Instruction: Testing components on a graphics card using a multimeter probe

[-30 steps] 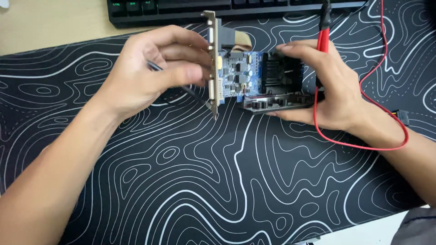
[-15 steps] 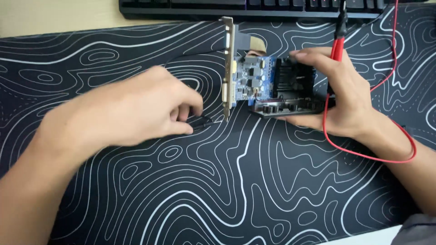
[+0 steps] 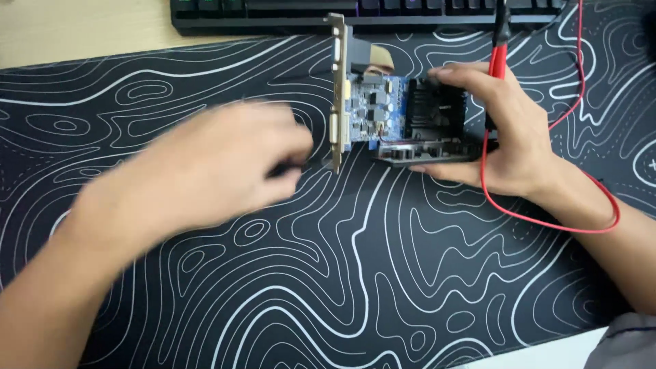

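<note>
A blue graphics card (image 3: 380, 109) with a black heatsink and a metal end bracket (image 3: 336, 82) stands on edge on the patterned mat. My right hand (image 3: 523, 154) grips its right end, and a red test probe (image 3: 501, 41) is tucked between the fingers. The probe's red wire (image 3: 547, 222) loops around that wrist. My left hand (image 3: 212, 164) is blurred, just left of the bracket's lower end. Its fingers are pinched on a thin dark tool (image 3: 287, 168) whose tip points at the bracket.
A black desk mat (image 3: 342, 273) with white contour lines covers most of the view. A dark keyboard (image 3: 307, 10) lies along the far edge, with bare wooden desk (image 3: 68, 27) at top left. A white surface (image 3: 547, 355) and grey cloth (image 3: 632, 338) show at bottom right.
My left hand let go of the bracket's top, dropped to the mat with the thin tool, and now sits just left of the bracket's lower end. The card stays upright in my right hand.
</note>
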